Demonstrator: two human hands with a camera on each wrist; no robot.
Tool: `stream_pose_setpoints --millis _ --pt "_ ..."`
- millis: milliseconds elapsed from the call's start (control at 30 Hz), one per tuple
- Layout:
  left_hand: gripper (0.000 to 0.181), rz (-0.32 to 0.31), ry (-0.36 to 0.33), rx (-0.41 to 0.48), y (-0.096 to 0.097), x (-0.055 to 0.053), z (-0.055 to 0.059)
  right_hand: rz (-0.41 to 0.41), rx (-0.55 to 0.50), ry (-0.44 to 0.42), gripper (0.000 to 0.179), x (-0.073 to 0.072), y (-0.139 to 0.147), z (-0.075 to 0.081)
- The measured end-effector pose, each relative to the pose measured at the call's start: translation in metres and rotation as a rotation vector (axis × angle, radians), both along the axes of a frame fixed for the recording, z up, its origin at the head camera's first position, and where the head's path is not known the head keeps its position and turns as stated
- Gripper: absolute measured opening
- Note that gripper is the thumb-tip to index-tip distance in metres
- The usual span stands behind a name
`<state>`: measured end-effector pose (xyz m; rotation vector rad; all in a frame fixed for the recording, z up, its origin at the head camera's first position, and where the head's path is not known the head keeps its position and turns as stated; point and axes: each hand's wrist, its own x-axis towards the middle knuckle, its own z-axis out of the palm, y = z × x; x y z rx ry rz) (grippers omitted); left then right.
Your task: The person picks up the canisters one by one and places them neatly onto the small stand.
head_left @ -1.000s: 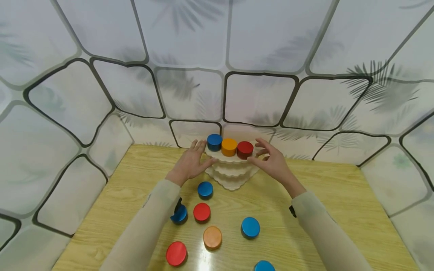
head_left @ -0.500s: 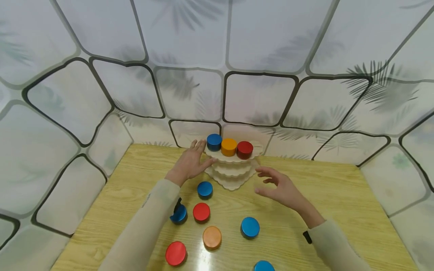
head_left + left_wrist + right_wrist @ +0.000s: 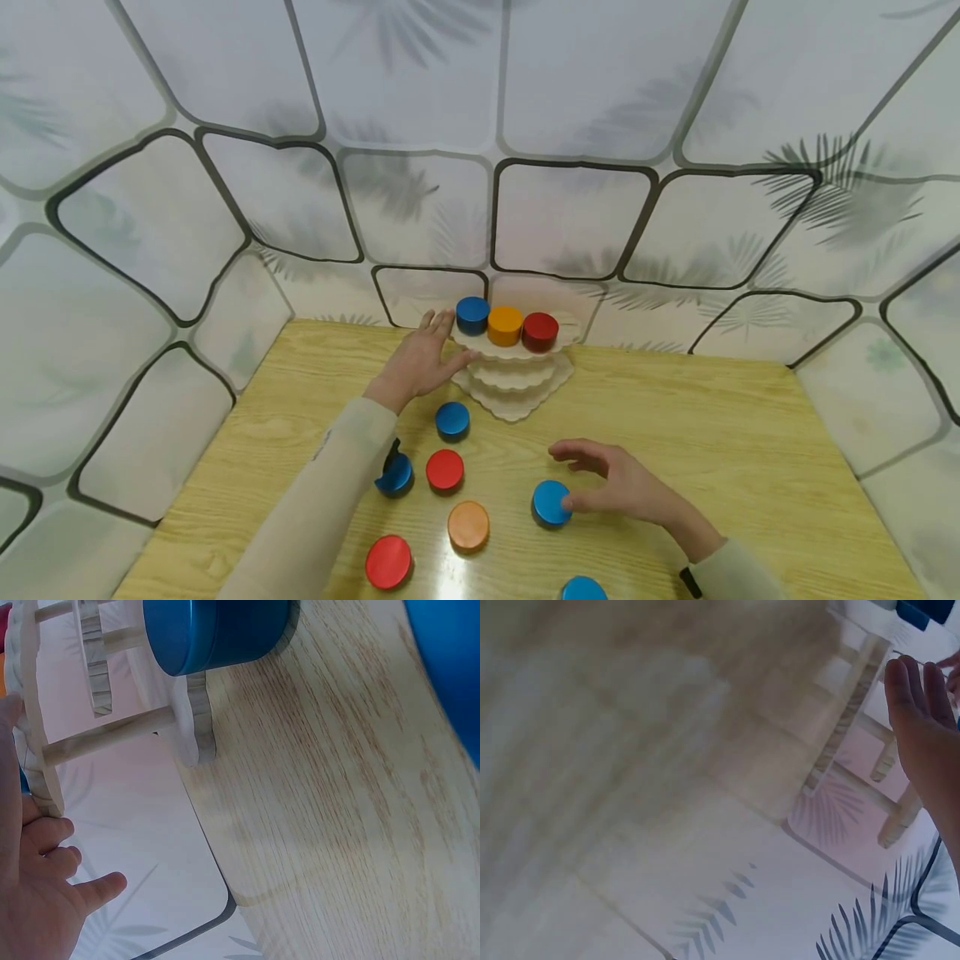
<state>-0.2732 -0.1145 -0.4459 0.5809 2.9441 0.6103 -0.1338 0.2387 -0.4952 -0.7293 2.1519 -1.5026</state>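
A pale wooden tiered stand (image 3: 512, 377) with scalloped edges stands against the back wall. Its top shelf carries a blue round piece (image 3: 472, 315), an orange one (image 3: 505, 326) and a red one (image 3: 540, 332). My left hand (image 3: 420, 362) grips the left end of this shelf; in the left wrist view the thumb and fingers (image 3: 51, 834) meet its edge. Nearer to me, my right hand (image 3: 618, 486) hovers with fingers spread and curved, its thumb overlapping a blue round piece (image 3: 551, 504). Nothing sits between its fingers.
Several loose round pieces lie on the wooden table (image 3: 750, 467): a blue one (image 3: 452, 421) before the stand, a red one (image 3: 445, 471), an orange one (image 3: 468, 527), another red one (image 3: 388, 562). A blue piece (image 3: 395, 477) shows beside the left sleeve. Patterned walls (image 3: 573, 221) enclose the table.
My right hand has left the red piece on the top shelf and come down and toward me, over the blue piece on the table. The left hand has stayed put.
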Motion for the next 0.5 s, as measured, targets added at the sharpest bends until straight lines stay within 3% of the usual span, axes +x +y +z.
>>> stream_pose_setpoints --millis 233,500 --pt "0.096 0.000 0.001 -0.004 -0.0001 0.0002 -0.0002 0.036 0.034 -0.048 0.064 0.0065 -0.0019 -0.0111" --pt "0.096 -0.002 -0.007 -0.002 0.0003 0.0013 0.0029 0.052 0.139 -0.012 0.066 0.0086 -0.0022 -0.0120"
